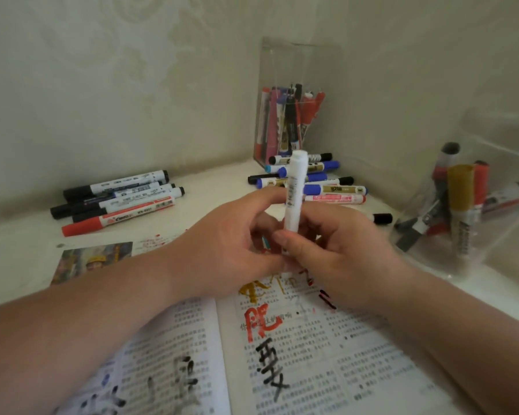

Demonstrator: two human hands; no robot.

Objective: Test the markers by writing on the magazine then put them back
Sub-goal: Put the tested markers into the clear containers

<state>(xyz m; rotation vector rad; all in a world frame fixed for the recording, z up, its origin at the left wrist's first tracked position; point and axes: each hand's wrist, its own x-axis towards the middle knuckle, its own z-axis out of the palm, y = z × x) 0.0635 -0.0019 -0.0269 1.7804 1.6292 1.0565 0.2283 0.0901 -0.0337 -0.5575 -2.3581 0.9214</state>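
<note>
A white marker (294, 187) stands nearly upright above the open magazine (327, 354). My left hand (222, 250) and my right hand (333, 250) both grip its lower end, fingers closed around it; that end is hidden by my fingers. The magazine lies open in front of me, with large gold, red and black characters written across its printed pages.
Loose markers lie in a group at the back left (117, 199) and another behind my hands (312, 181). A clear acrylic box (291, 121) in the corner holds several markers. A clear plastic container (462, 211) at the right holds more. Walls close off the back and right.
</note>
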